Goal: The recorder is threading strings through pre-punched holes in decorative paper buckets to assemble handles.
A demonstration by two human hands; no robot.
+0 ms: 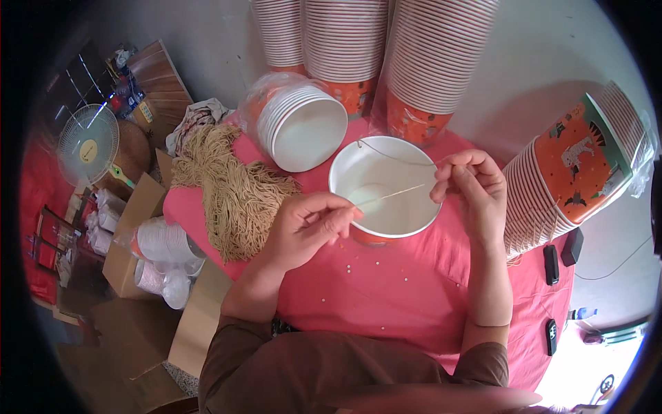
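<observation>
A white-lined paper bucket (352,172) with an orange outside stands on the pink cloth in front of me. A thin cord (400,160) runs from the bucket's left rim across its mouth to my right hand (474,190), whose fingertips are pinched on it. My left hand (314,224), at the bucket's near left, pinches a straight length of pale cord (389,196). This length slants up over the bucket's mouth toward my right fingers, and its far tip seems to end just short of them. Whether both lengths are one cord, I cannot tell.
Left of the bucket lies a heap of tan cords (238,196). Behind it, a bagged stack of buckets (310,134) lies tipped. Tall bucket stacks (438,55) stand at the wall. Another stack (558,179) leans at the right, near black objects (551,265). A cardboard box (131,234) sits at the left.
</observation>
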